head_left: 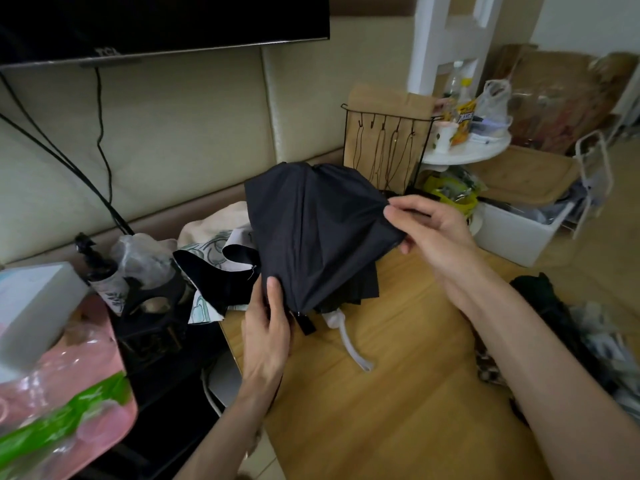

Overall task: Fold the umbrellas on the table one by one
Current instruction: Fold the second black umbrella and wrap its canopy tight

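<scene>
Left hand: clamped on the lower end of the black umbrella, at about 7 o'clock from the canopy's middle. The thumb lies on top of the cloth and the fingers are tucked behind. I take this as the anchor, so the bundle cannot turn while the cloth is worked.
Right hand: pinching a pleat of the canopy at about 3 o'clock, fingers above and thumb below, drawing it out sideways. This is probably to flatten one panel before wrapping it round.
Black umbrella: held up over the far left part of the wooden table. It is collapsed, but the cloth is puffed out and loose, not yet rolled.
White handle: pokes out under the canopy at 6 o'clock, its loop trailing onto the table. It points towards the person, which puts the rib tips within the left hand's reach.
Black strap tab: hangs at 6 o'clock just beside the left thumb, unfastened. It looks kept free for the final wrap.
Printed umbrella: lies slumped at 9 o'clock of the held one, at the table's left edge. It seems to be waiting its turn.
Dark heap: sits at 4 o'clock on the table's right side. I cannot tell whether it is an umbrella.
Stage: pleats are being straightened, as I judge it; rolling and strapping remain.
Risk: uneven pleats could bunch under the strap.
</scene>
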`<state>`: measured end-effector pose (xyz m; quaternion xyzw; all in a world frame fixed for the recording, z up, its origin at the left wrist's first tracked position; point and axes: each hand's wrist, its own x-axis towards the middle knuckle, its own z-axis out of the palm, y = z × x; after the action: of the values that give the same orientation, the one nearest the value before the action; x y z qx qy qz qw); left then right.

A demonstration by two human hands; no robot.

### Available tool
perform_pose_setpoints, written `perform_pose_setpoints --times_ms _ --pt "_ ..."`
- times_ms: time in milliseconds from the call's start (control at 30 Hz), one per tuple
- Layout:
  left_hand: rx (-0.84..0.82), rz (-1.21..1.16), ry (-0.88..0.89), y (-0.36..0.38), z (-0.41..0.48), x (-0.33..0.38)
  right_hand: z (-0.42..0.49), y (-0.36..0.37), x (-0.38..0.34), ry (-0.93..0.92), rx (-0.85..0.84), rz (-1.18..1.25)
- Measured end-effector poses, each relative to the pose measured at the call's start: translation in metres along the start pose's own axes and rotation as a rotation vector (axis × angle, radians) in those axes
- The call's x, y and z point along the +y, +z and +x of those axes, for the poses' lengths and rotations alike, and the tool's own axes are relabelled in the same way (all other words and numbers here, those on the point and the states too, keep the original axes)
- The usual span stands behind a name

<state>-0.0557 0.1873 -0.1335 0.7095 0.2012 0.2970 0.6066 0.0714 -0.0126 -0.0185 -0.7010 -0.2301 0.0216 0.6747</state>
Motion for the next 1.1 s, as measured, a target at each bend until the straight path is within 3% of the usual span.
perform_pose_setpoints --times_ms 67,233,333,467,567,700,767,933,1100 --pt "0.017 0.140 0.049 -0.004 0.003 -0.001 -0.002 -0.004 -0.005 0.060 -0.073 -0.086" --pt "0.031 0.323 0.112 -0.011 0.008 -0.009 0.015 -0.005 -0.011 -0.079 -0.191 -0.379" --pt "0.027 0.344 0.113 -0.011 0.010 -0.014 0.027 -0.004 -0.010 -0.126 -0.154 -0.594" --pt "0.035 0.284 0.092 -0.010 0.011 -0.014 0.035 -0.011 -0.006 -0.039 -0.090 -0.817" --pt "0.040 0.222 0.075 -0.010 0.013 -0.013 0.032 -0.016 -0.007 -0.025 -0.115 -0.707" --pt "0.069 0.150 0.099 -0.010 0.013 -0.006 0.013 -0.022 -0.021 -0.025 -0.185 -0.072" --pt "0.072 0.110 0.097 -0.010 0.014 -0.006 0.009 -0.021 -0.021 -0.027 -0.239 0.059" --pt "0.057 0.094 0.119 -0.009 0.011 -0.007 0.016 -0.019 -0.022 -0.019 -0.371 -0.266" --pt "0.003 0.085 0.131 -0.010 0.011 -0.007 0.032 -0.011 -0.033 -0.074 -0.383 -0.544"
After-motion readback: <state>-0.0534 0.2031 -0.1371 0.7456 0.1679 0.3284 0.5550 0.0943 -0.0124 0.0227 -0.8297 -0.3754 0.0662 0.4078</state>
